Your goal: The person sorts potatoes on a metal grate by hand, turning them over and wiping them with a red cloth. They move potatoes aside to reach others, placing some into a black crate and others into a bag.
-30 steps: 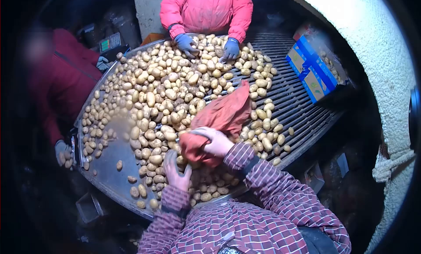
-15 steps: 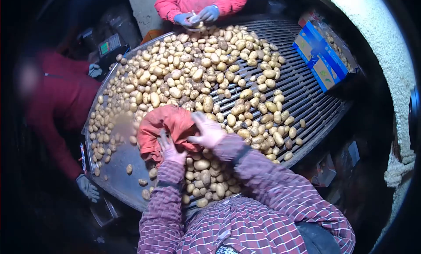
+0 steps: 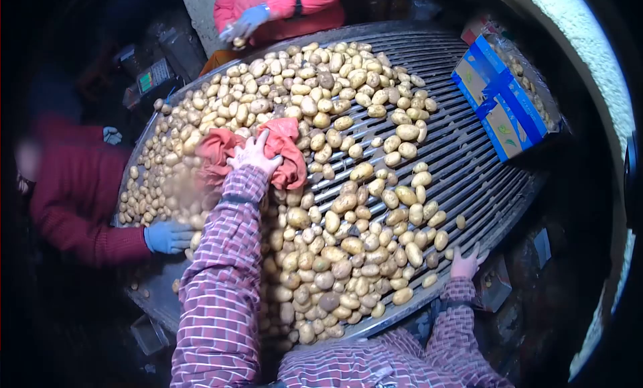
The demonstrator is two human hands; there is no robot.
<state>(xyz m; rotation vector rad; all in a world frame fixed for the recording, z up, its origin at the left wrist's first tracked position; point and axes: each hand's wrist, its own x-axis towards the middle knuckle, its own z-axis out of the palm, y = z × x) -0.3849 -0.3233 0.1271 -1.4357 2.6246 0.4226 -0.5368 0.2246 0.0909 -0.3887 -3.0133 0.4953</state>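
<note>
A crumpled red cloth (image 3: pixel 287 161) lies on the potatoes (image 3: pixel 348 254) near the middle of the slatted table. My left hand (image 3: pixel 256 155) is over the cloth, fingers pressing into its folds, and fabric bulges out on both sides. My right hand (image 3: pixel 466 262) rests at the table's near right edge with its fingers apart and nothing in it, close to a few potatoes. Part of the cloth's left side looks blurred.
The slatted table (image 3: pixel 469 180) has a metal rim. A blue carton (image 3: pixel 499 100) of potatoes stands at its right. Across from me, a person in a pink jacket (image 3: pixel 281 9) holds a potato. At left, a person in a dark red sweater (image 3: pixel 87 187) reaches a gloved hand (image 3: pixel 169 237) to the potatoes.
My right hand has left the red cloth and moved to the table's right edge. My left hand has moved forward with the cloth, exposing more potatoes. The left person's gloved hand has come onto the table.
</note>
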